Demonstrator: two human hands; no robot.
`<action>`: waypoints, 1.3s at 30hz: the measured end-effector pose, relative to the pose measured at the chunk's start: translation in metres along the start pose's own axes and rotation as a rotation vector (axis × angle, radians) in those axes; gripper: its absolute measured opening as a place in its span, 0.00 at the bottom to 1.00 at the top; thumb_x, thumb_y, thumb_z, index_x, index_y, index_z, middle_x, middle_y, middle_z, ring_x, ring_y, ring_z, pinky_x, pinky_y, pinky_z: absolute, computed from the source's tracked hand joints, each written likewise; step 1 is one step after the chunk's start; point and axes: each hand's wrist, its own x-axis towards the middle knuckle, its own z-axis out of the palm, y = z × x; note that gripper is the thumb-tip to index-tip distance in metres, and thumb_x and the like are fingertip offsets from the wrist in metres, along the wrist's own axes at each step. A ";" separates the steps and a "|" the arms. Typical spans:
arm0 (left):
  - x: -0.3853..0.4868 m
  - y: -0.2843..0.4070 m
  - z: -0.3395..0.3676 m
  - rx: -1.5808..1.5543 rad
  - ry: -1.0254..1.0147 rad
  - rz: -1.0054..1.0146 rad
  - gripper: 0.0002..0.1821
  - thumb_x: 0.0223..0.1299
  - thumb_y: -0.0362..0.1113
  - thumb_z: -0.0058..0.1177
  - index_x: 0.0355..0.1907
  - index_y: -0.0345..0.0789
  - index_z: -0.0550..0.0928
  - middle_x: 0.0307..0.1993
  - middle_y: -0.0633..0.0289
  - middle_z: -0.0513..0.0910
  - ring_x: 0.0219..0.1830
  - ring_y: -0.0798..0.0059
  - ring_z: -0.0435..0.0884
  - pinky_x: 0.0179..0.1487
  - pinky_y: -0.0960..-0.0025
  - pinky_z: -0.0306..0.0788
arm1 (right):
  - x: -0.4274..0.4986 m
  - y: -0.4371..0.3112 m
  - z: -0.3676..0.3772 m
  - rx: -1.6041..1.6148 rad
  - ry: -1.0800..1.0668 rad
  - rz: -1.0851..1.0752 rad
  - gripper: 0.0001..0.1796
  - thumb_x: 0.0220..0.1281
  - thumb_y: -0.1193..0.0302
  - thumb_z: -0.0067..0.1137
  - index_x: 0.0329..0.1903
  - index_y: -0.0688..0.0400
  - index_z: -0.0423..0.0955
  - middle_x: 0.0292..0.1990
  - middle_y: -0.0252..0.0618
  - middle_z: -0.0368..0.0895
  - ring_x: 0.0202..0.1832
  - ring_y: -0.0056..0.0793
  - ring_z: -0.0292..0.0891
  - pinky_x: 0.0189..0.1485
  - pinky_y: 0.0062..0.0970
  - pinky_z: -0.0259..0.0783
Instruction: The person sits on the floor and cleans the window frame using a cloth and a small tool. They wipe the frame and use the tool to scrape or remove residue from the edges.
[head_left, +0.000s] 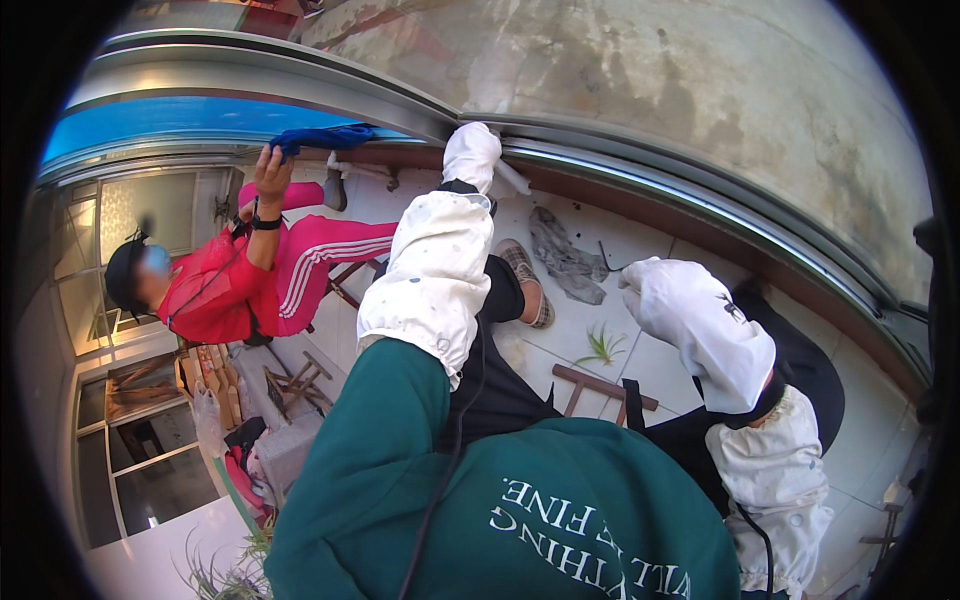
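My left hand (471, 156), in a white glove, reaches up to the metal window frame (637, 161), at the corner where two sashes meet. Its fingers are hidden, so I cannot see whether it grips anything. A white pipe end (514, 178) shows just beside it. Lower down, my right hand (686, 319), also in a white glove, hangs over the tiled floor with its fingers drawn together. At its fingertips is a thin, dark bent rod (607, 261), apparently pinched there. A crumpled grey rag (566, 255) lies on the floor beyond that hand.
At left, a seated person (217, 285) holds a blue cloth (319, 140) against the window ledge. A small green plant (600, 345) grows on or lies over the tiles. Wooden stool parts (604, 386) show by my legs. A folding stool (296, 382) stands near a grey sofa.
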 end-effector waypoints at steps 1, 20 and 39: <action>-0.003 0.001 0.000 -0.096 0.014 0.024 0.16 0.72 0.42 0.55 0.38 0.33 0.91 0.35 0.43 0.90 0.39 0.46 0.91 0.45 0.49 0.83 | 0.000 -0.001 -0.001 0.002 0.001 0.002 0.10 0.64 0.72 0.56 0.44 0.61 0.83 0.40 0.52 0.88 0.45 0.56 0.85 0.50 0.45 0.81; -0.077 0.052 0.031 -1.219 -0.431 0.031 0.11 0.81 0.36 0.54 0.47 0.33 0.87 0.22 0.63 0.83 0.17 0.76 0.79 0.18 0.74 0.69 | 0.005 -0.020 0.005 0.001 -0.075 -0.001 0.14 0.71 0.67 0.54 0.50 0.59 0.84 0.42 0.50 0.89 0.46 0.54 0.86 0.51 0.45 0.80; -0.186 0.030 -0.059 -1.663 -0.988 0.194 0.21 0.85 0.51 0.49 0.44 0.38 0.86 0.17 0.71 0.75 0.18 0.77 0.74 0.45 0.60 0.84 | 0.033 -0.009 -0.029 0.373 0.431 -0.070 0.43 0.67 0.67 0.75 0.81 0.55 0.64 0.73 0.48 0.76 0.76 0.40 0.71 0.79 0.39 0.65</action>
